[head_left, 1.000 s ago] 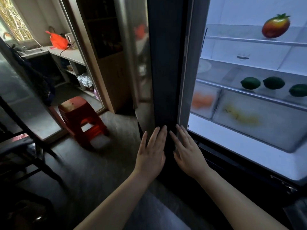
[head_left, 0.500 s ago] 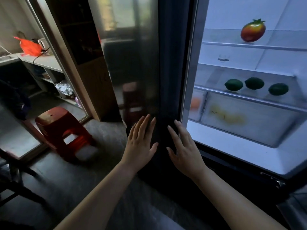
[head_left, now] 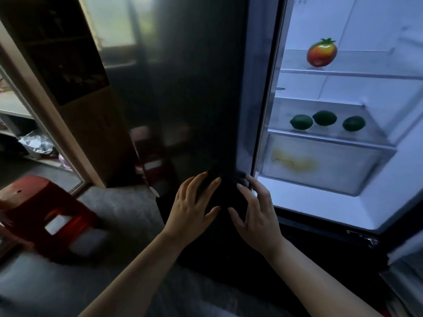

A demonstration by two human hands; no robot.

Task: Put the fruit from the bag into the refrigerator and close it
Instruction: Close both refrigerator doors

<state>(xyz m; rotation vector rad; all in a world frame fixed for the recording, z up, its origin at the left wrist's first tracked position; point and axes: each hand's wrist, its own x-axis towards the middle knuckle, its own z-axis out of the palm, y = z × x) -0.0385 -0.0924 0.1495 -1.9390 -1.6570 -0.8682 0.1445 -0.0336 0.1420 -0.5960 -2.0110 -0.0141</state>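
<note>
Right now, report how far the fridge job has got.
Done: a red-and-yellow fruit sits on the upper shelf, three green fruits on the shelf below, something yellow blurs behind the drawer front. In hand: left hand and right hand touch the dark door near its edge. Left: the refrigerator is open and lit; the door needs swinging shut. No bag in view.

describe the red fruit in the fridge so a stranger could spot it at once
Look into the lit refrigerator right of the dark door. On its upper glass shelf sits the red fruit alone; unlike the three green fruits a shelf below, it is red-yellow with a green leafy top.
</note>
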